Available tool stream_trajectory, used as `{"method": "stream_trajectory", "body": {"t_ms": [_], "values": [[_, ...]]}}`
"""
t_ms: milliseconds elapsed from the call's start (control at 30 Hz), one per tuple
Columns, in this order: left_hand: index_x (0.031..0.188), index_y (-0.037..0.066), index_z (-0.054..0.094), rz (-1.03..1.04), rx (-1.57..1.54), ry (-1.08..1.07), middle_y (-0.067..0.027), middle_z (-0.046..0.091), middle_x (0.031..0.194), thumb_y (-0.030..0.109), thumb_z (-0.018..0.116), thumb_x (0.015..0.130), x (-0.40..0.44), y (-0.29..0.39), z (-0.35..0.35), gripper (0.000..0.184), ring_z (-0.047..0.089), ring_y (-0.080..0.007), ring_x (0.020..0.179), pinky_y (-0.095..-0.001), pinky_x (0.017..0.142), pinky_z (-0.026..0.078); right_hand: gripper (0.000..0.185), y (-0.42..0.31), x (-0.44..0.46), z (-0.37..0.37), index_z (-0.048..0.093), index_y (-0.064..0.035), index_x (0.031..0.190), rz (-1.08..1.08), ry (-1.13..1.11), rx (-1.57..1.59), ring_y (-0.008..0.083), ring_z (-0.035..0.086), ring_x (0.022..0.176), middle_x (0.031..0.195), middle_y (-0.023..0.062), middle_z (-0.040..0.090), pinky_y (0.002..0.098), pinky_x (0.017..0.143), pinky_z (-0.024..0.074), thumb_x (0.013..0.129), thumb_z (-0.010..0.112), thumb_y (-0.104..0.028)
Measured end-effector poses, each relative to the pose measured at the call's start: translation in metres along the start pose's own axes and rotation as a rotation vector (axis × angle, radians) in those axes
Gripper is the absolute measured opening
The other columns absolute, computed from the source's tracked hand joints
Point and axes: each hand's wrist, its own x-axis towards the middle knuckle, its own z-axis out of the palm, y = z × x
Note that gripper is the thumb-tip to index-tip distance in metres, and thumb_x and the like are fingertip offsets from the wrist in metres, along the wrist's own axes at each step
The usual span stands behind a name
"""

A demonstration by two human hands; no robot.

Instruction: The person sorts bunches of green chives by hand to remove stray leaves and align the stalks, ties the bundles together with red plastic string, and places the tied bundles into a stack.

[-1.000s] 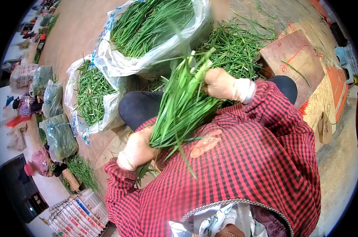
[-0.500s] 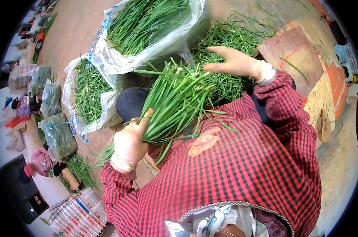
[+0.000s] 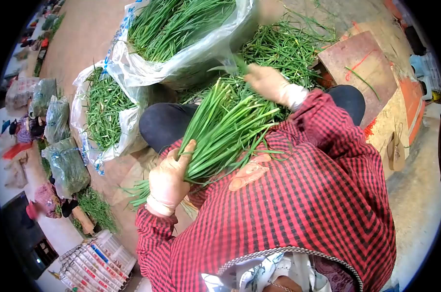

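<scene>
A thick bunch of garlic chives [image 3: 225, 131] lies across my lap, its pale cut ends fanned toward the upper right. My left hand [image 3: 169, 182], in a thin cream glove, is closed around its lower part, and the leaf tips trail out past the wrist. Beyond the pale ends, my right hand [image 3: 269, 83], gloved the same way, is closed on a few loose chive leaves [image 3: 239, 64], blurred by motion. Just past this hand spreads a heap of loose chives [image 3: 288, 51] on the ground.
A large clear plastic bag [image 3: 181, 68] of long chives stands ahead. A smaller bag [image 3: 128, 124] of chive scraps sits to its left. At right is a brown board [image 3: 361, 68]. Packed bags [image 3: 67, 165], crates [image 3: 96, 260] and another person [image 3: 47, 199] are at far left.
My right hand, open with fingers spread before, has closed and moved left and slightly down. Stray leaves have come away from the bunch's pale ends. My left hand keeps its hold.
</scene>
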Motion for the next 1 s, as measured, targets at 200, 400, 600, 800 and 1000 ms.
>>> {"method": "stream_trajectory", "body": {"t_ms": [200, 400, 600, 800, 1000], "values": [[0.141, 0.023, 0.048, -0.033, -0.150, 0.138, -0.0124, 0.062, 0.115, 0.003, 0.070, 0.062, -0.005, -0.005, 0.010, 0.084, 0.065, -0.0306, 0.091, -0.0376, 0.071, 0.053, 0.044, 0.092, -0.011, -0.051, 0.057, -0.0064, 0.128, 0.225, 0.034, -0.334, 0.0352, 0.060, 0.108, 0.112, 0.0214, 0.065, 0.0400, 0.095, 0.0456, 0.092, 0.053, -0.030], [0.138, 0.021, 0.051, -0.141, -0.255, 0.050, -0.0130, 0.064, 0.119, 0.004, 0.069, 0.067, -0.004, -0.001, 0.008, 0.075, 0.062, -0.0347, 0.105, -0.0404, 0.084, 0.052, 0.061, 0.041, -0.016, -0.050, 0.051, -0.0022, 0.132, 0.077, -0.281, 0.337, 0.0218, 0.054, 0.115, 0.127, 0.0116, 0.056, 0.0361, 0.088, 0.0504, 0.092, 0.057, -0.048], [0.133, 0.009, 0.054, -0.119, -0.455, 0.089, -0.0127, 0.063, 0.126, 0.000, 0.073, 0.069, -0.003, -0.010, 0.001, 0.067, 0.064, -0.0292, 0.109, -0.0343, 0.089, 0.051, 0.048, 0.002, -0.016, -0.011, 0.063, -0.0018, 0.113, 0.260, -0.509, 0.500, 0.0157, 0.059, 0.077, 0.091, 0.0073, 0.064, 0.0296, 0.064, 0.0514, 0.089, 0.063, -0.044], [0.133, 0.007, 0.055, -0.266, -0.881, -0.043, -0.0123, 0.069, 0.114, 0.001, 0.072, 0.071, -0.011, -0.019, 0.006, 0.065, 0.065, -0.0163, 0.104, -0.0301, 0.091, 0.049, 0.027, 0.050, -0.017, -0.054, 0.068, -0.0055, 0.098, 0.166, 0.123, 0.361, 0.0125, 0.058, 0.073, 0.083, 0.0039, 0.065, 0.0279, 0.065, 0.0497, 0.091, 0.060, -0.031], [0.131, 0.001, 0.055, -0.286, -1.096, -0.056, -0.0074, 0.070, 0.109, -0.001, 0.070, 0.074, 0.000, -0.013, 0.004, 0.058, 0.063, -0.0102, 0.098, -0.0274, 0.089, 0.049, 0.049, -0.015, -0.058, -0.069, 0.061, -0.0070, 0.120, -0.518, 0.156, -0.163, 0.0305, 0.051, 0.122, 0.130, 0.0125, 0.054, 0.0388, 0.103, 0.0431, 0.077, 0.075, -0.027]]}}
